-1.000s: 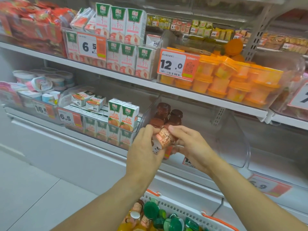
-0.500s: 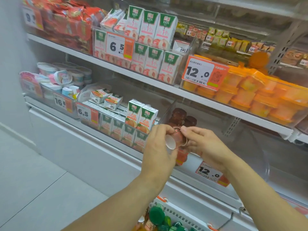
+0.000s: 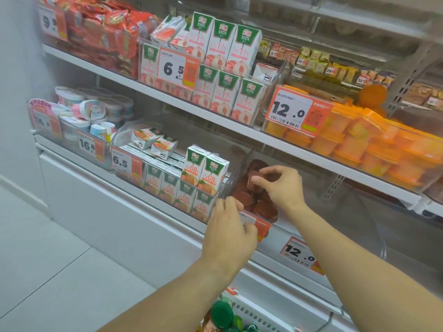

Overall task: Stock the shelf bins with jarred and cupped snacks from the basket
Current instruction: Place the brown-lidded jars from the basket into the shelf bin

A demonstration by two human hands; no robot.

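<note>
Shop shelf bin (image 3: 239, 161): right hand (image 3: 280, 185) pinches a small jar (image 3: 257, 176) by its lid, likely rigid, breakable glass; left hand (image 3: 230, 233) grips the bin's front.

This is a shop, a small grocery or convenience store. White shelves (image 3: 167, 99) run across the view, lined with clear bins full of packaged goods: juice cartons (image 3: 223, 68) in rows, orange cups (image 3: 354, 140) to the right, red snack bags (image 3: 100, 27) far left, yogurt tubs (image 3: 93, 109) below them. Printed price tags (image 3: 291, 111) with barcodes hang on the bin fronts, reading 6.5, 12.0 and 16.
</note>
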